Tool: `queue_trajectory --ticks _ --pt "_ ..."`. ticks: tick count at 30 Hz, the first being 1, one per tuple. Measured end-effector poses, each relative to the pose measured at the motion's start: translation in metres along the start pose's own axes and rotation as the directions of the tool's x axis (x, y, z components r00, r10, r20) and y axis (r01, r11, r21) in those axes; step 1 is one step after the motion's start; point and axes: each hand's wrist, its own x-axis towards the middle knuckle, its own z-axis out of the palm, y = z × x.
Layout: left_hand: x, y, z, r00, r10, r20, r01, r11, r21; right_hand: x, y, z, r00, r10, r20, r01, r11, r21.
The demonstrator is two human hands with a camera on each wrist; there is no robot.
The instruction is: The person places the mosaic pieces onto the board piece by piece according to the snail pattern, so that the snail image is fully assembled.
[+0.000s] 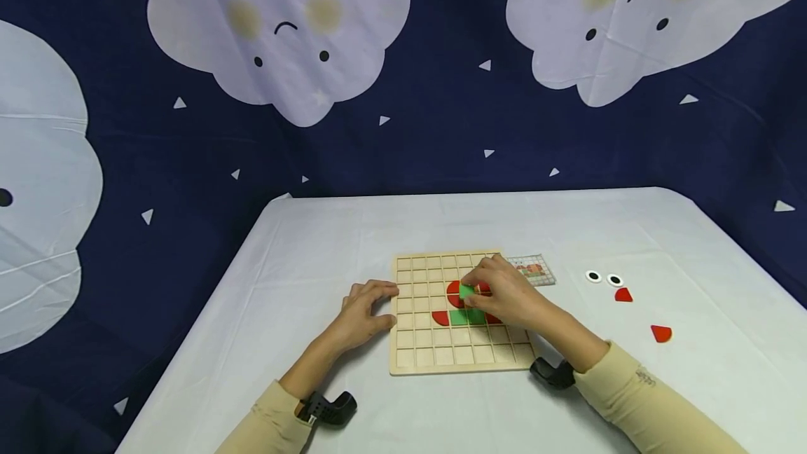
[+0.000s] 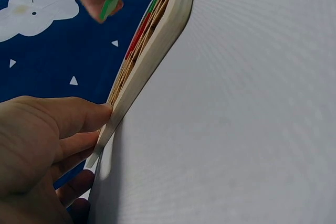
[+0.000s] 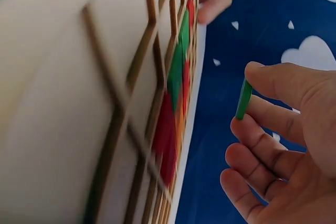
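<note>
A square wooden grid board (image 1: 425,356) lies on the white table. My left hand (image 1: 361,316) touches its left edge, thumb and fingers spread apart along that side; in the left wrist view the thumb (image 2: 84,115) rests against the rim. Over the middle of the board, my right hand (image 1: 504,291) pinches a green tile (image 3: 244,99) between thumb and fingers, held clear of the grid in the right wrist view. Red rounded pieces (image 1: 440,318) and green square tiles (image 1: 458,317) sit in the cells below, some hidden by the right hand.
A printed picture card (image 1: 537,270) lies by the board's upper right corner, partly behind the right hand. Farther right are two round eye pieces (image 1: 593,276) (image 1: 614,280) and two loose red pieces (image 1: 623,295) (image 1: 661,333). A dark blue cloud-patterned curtain (image 1: 435,153) hangs behind the table.
</note>
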Motion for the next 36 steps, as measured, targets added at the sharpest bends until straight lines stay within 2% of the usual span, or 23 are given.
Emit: queue_trajectory --ticks 7,13,21,36 --pt "0.0 -0.001 0.0 1.0 0.002 0.0 -0.002 1.0 -0.007 0.02 -0.013 0.018 0.997 -0.065 0.045 0.065 0.998 -0.002" --pt "0.0 -0.001 0.001 1.0 0.002 -0.006 -0.002 1.0 -0.006 0.031 -0.017 0.027 0.993 -0.053 0.107 0.053 0.999 -0.002" --pt "0.0 -0.001 0.001 1.0 0.005 -0.009 -0.005 1.0 -0.009 0.037 -0.015 0.032 0.986 -0.046 0.159 0.049 0.999 -0.017" --pt "0.001 -0.004 0.003 1.0 0.0 -0.012 0.0 1.0 -0.018 0.038 -0.013 0.035 0.98 -0.071 0.184 0.084 0.995 -0.059"
